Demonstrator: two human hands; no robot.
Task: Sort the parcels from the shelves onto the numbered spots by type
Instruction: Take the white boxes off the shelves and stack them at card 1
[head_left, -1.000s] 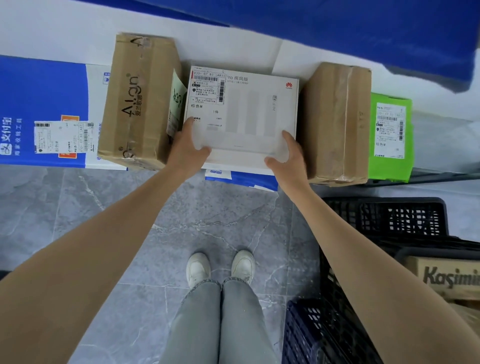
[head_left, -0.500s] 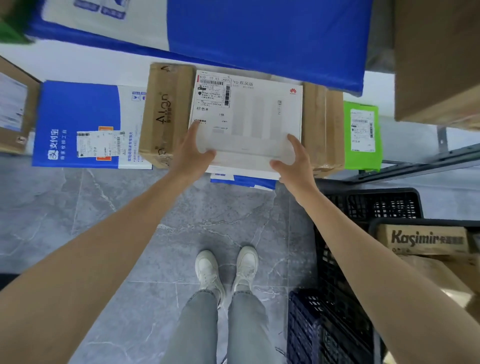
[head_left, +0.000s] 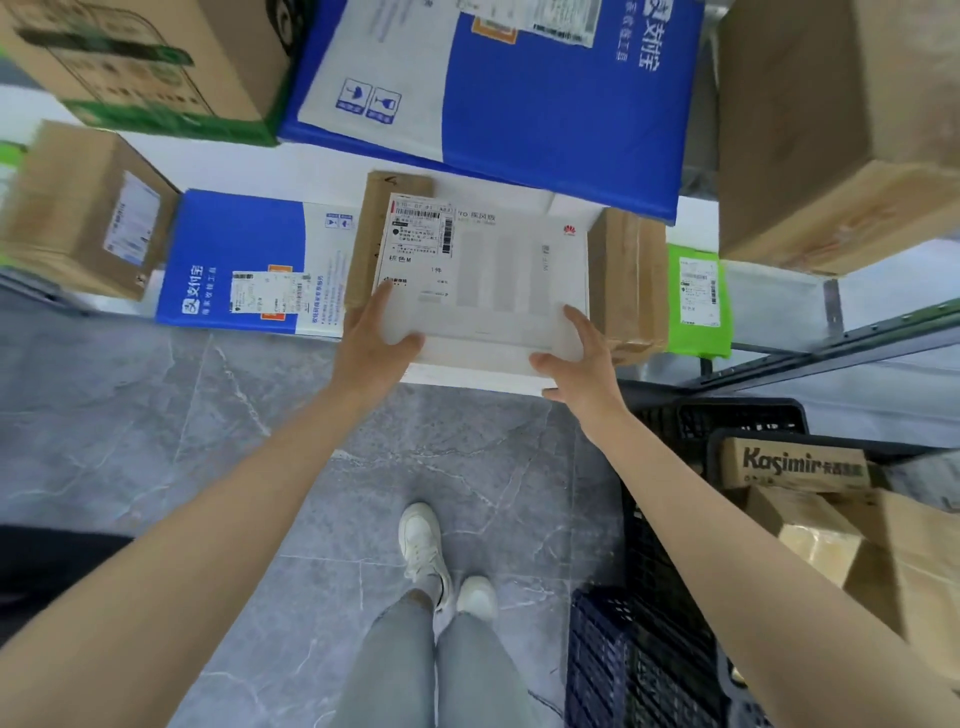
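A flat white box with a shipping label and a small red logo is held at the front of the low shelf. My left hand grips its near left corner, thumb on top. My right hand grips its near right corner the same way. The box covers part of a tall brown carton on its left and sits beside a taped brown carton on its right.
On the low shelf lie a blue-and-white box, a small brown box and a green parcel. The upper shelf holds a blue box and brown cartons. Black crates with boxes stand at the right. Grey floor lies below.
The white box has risen and come out toward me, off the blue-edged parcel it lay on. The view has tilted up, showing the upper shelf.
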